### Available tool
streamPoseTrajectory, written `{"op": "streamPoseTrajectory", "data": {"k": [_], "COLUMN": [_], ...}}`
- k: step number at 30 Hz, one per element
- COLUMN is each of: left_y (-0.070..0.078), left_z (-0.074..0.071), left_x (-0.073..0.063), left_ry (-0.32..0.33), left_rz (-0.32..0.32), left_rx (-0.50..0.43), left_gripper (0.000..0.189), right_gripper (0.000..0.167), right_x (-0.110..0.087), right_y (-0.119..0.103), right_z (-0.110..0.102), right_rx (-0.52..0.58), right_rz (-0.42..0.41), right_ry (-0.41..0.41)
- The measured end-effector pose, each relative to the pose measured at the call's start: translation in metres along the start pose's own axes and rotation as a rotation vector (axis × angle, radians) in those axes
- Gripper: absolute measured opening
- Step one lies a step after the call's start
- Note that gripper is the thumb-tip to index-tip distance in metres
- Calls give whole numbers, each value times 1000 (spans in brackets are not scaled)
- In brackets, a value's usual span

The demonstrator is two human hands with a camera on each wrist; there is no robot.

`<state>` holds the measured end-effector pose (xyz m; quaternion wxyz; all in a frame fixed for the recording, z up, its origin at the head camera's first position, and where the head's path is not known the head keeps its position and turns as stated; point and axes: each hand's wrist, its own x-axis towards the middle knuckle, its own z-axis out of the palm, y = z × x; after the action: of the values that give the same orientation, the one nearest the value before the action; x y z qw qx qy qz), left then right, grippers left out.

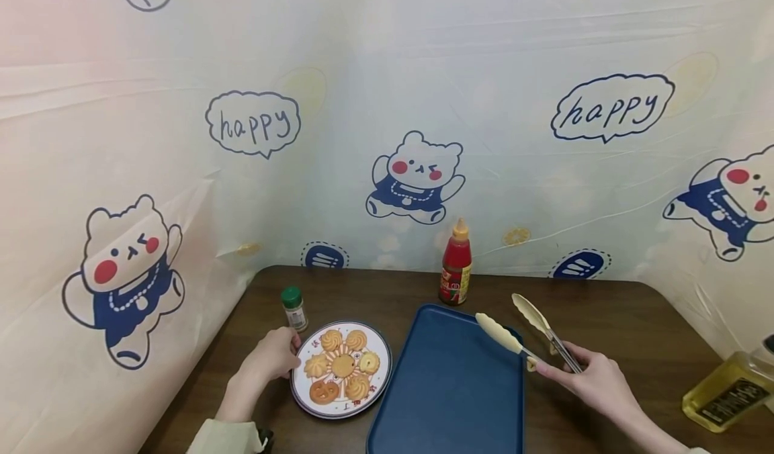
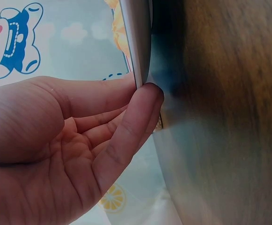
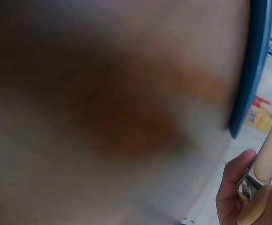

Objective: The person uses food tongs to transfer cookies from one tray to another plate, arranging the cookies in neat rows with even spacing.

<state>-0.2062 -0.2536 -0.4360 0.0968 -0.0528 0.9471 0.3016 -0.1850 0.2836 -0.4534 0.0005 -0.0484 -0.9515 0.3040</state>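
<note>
A round white plate (image 1: pixel 303 391) carries several cookies (image 1: pixel 357 388), one of them pretzel-shaped. My left hand (image 1: pixel 272 354) pinches its left rim between thumb and fingers; in the left wrist view the plate's edge (image 2: pixel 138 51) shows between them, close over the table. My right hand (image 1: pixel 598 379) grips cream-tipped tongs (image 1: pixel 553 341), their arms spread apart and pointing away from me, with nothing between the tips. One tong tip overlaps the right edge of a blue tray (image 1: pixel 453 387). The right wrist view shows part of the tongs (image 3: pixel 269 157) and the fingers around them.
Behind the plate stands a small green-capped seasoning jar (image 1: pixel 295 309), close to my left hand. A red sauce bottle (image 1: pixel 456 269) is upright beyond the tray. An oil bottle (image 1: pixel 725 392) is at the far right. Printed cloth (image 1: pixel 338 192) hangs around the wooden table (image 1: pixel 375 286).
</note>
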Motion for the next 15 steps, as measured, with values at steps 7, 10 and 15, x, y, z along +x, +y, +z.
{"op": "streamPoseTrajectory", "data": {"k": [7, 10, 15], "left_y": [0, 0, 0], "left_z": [0, 0, 0], "left_x": [-1, -1, 0], "left_ry": [-1, -1, 1], "left_rz": [3, 2, -7], "left_rx": [1, 0, 2], "left_gripper": [22, 22, 22], "right_gripper": [94, 92, 90], "right_x": [-7, -9, -13], "right_y": [17, 19, 21], "right_z": [6, 7, 8], "right_rx": [-43, -46, -69], "right_rz": [10, 4, 20], "right_ry": [34, 42, 46]}}
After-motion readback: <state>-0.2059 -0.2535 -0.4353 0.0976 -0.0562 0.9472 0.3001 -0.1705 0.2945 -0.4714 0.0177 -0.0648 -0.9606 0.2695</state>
